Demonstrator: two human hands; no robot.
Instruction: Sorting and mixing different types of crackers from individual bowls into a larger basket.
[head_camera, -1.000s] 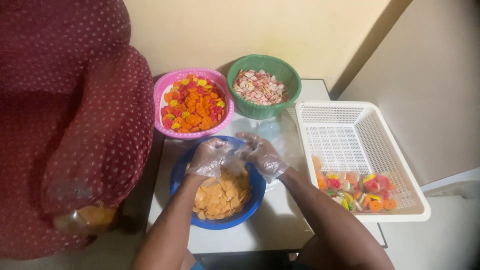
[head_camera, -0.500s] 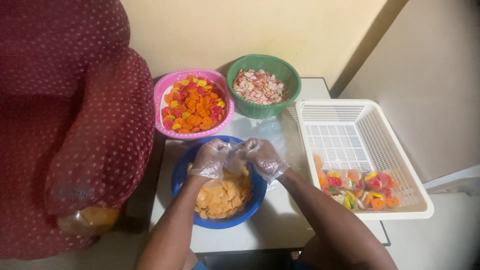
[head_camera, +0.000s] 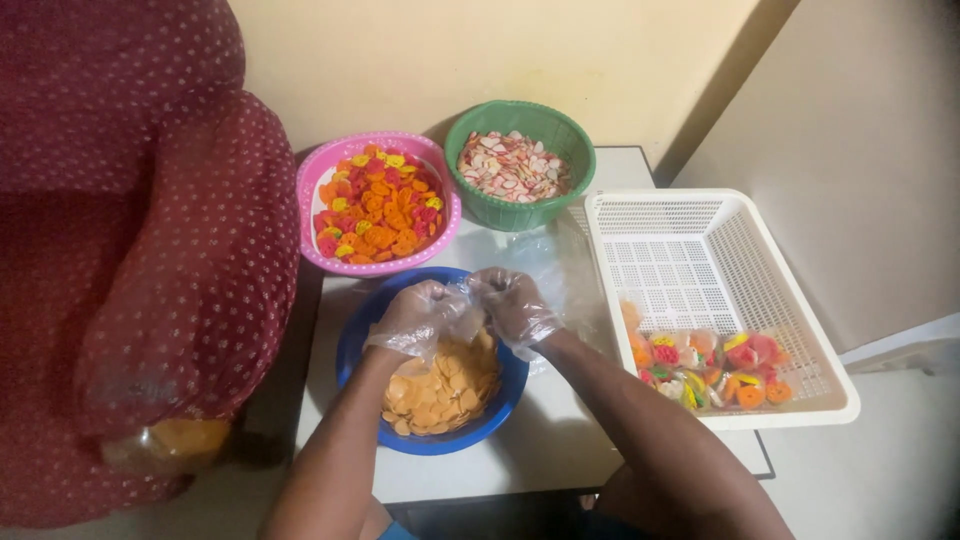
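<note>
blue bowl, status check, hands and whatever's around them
Both gloved hands, left hand and right hand, meet over the blue bowl of orange chips, pinching a clear plastic bag. White basket alongside, nothing blocking.

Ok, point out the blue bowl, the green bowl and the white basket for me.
blue bowl (head_camera: 352, 345): head view, bare left rim.
green bowl (head_camera: 520, 214): head view, front outer wall.
white basket (head_camera: 668, 265): head view, bare slotted floor.

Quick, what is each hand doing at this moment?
Left hand: gloved, fingers curled shut on a clear plastic bag over the blue bowl.
Right hand: gloved, fingers shut on the same bag.
</note>
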